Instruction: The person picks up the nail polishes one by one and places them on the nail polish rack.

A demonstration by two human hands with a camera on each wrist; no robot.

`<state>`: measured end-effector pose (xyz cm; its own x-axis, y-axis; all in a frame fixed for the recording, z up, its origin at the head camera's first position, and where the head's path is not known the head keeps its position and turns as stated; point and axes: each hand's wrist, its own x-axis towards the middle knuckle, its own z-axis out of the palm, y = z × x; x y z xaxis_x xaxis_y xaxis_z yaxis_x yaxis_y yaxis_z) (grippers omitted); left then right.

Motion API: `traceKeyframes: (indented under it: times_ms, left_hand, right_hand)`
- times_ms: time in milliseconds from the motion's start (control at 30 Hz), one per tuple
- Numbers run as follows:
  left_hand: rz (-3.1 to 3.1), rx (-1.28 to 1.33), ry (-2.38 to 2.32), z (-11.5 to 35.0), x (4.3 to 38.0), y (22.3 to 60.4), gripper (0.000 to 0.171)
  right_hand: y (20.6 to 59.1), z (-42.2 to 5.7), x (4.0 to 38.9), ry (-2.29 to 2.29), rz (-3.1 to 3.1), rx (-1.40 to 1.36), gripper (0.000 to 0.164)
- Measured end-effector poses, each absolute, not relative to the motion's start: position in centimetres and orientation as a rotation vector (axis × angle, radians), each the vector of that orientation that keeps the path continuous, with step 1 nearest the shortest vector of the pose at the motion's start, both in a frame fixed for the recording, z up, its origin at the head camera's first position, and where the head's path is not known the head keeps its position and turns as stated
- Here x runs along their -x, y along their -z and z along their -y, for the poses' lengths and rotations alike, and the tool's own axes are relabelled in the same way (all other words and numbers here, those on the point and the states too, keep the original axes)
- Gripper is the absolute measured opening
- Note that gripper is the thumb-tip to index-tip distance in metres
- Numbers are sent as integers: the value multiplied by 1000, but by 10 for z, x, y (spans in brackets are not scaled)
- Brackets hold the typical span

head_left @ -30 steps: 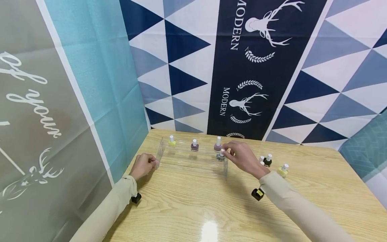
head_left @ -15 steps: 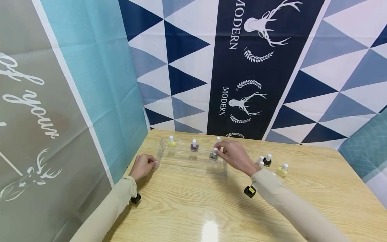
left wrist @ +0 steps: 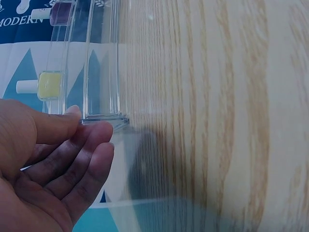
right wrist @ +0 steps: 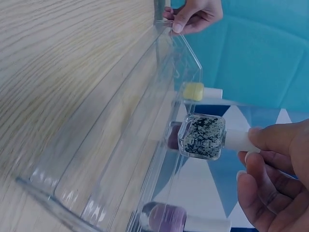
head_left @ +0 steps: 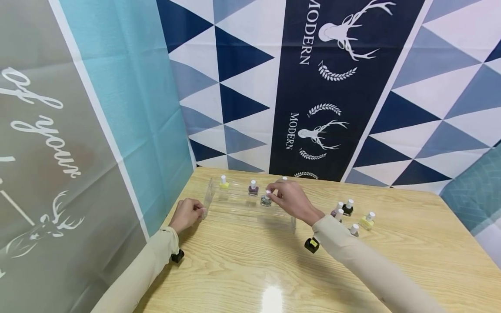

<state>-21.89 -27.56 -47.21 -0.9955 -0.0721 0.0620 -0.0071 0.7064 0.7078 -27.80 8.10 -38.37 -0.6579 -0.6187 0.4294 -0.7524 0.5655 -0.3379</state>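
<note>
My right hand (head_left: 291, 198) pinches the white cap of a nail polish bottle (right wrist: 200, 137) with black-and-white speckles, held over the clear stepped display rack (right wrist: 91, 159). Thumb and fingertips of my left hand (head_left: 187, 214) grip the left end panel of that rack, as the left wrist view shows close up. Along the rack's back tier stand a yellow nail polish (head_left: 224, 184) at the left and a dark purple nail polish (head_left: 253, 190) near the middle. A lilac nail polish (right wrist: 166, 217) stands toward the right end, mostly hidden behind my right hand in the head view.
Right of the rack, several more nail polish bottles stand on the wooden table (head_left: 235, 261), among them a black one (head_left: 347, 208) and a yellow one (head_left: 367, 221). Patterned cloth (head_left: 242, 104) hangs behind the table, and another cloth (head_left: 156, 130) borders the left side.
My right hand has carried the speckled nail polish leftward along the rack, from near its right end toward the middle. My left hand has stayed at the left end panel.
</note>
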Motion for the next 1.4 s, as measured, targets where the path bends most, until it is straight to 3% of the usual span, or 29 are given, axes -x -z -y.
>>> traceKeyframes:
  times_ms: [1400]
  left_hand:
    - [2792, -66, 1161, 274, 216, 474, 15]
  right_hand:
    - [391, -6, 281, -740, 2442, -1235, 8]
